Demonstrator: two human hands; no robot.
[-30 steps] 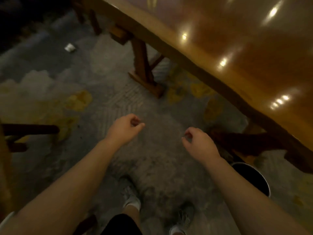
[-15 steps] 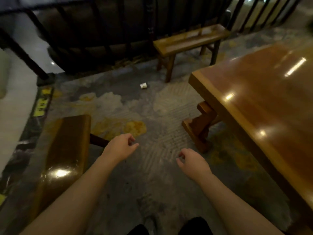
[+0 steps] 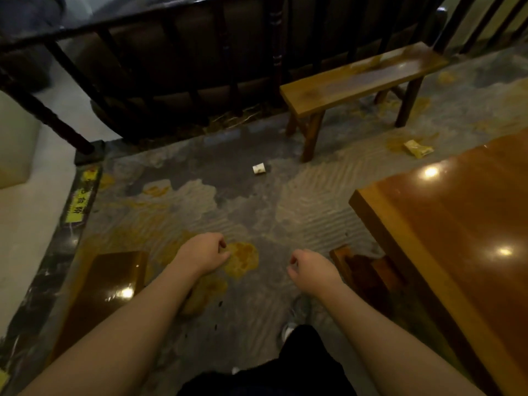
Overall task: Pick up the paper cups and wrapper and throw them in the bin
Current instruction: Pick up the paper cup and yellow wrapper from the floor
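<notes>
A small white paper cup lies on its side on the patterned floor, well ahead of me. A yellow wrapper lies on the floor farther right, just beyond the table's far corner. My left hand and my right hand hang in front of me with fingers curled in, nothing in either. Both hands are far short of the cup. No bin is in view.
A glossy wooden table fills the right side. A wooden bench stands beyond the cup, another bench at my lower left. A dark railing runs across the back. A step edge with yellow tape is at left.
The view has lifted from the floor under the table to the room ahead, so the cup looks nearer and the wrapper has come into sight. The bin has left the view. Both hands stay curled.
</notes>
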